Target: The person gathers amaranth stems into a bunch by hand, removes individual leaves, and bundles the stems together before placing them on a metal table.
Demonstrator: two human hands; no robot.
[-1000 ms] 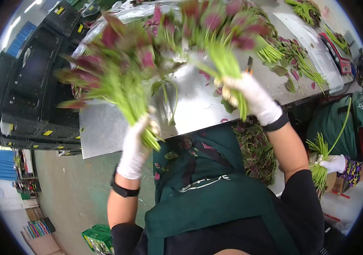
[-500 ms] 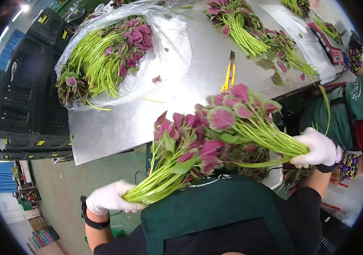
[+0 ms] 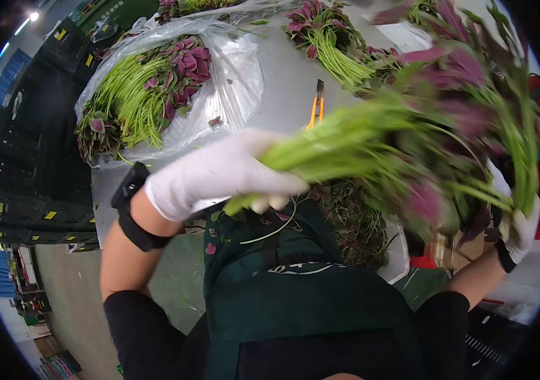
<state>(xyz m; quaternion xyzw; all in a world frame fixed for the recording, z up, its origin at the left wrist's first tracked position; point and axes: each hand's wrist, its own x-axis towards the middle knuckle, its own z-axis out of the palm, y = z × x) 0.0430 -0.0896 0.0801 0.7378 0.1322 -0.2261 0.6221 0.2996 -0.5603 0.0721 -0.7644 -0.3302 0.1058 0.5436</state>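
Observation:
My left hand (image 3: 219, 172), in a white glove with a black wristband, grips the green stems of a bunch of red-and-green leafy greens (image 3: 358, 142) held across my front. My right hand (image 3: 522, 228), also gloved, holds a second bunch (image 3: 504, 120) upright at the far right, its purple leaves blurred. Both bunches hang above my green apron, at the near edge of the steel table (image 3: 282, 82).
A clear plastic bag (image 3: 232, 76) with a heap of the same greens lies at the table's left. A yellow utility knife (image 3: 315, 104) lies mid-table. More bunches (image 3: 327, 38) sit at the far side. Black crates (image 3: 23, 126) stand left.
Both hands rose from apron level. My left hand swung its bunch up and rightward, and my right hand turned its bunch upright at the far right.

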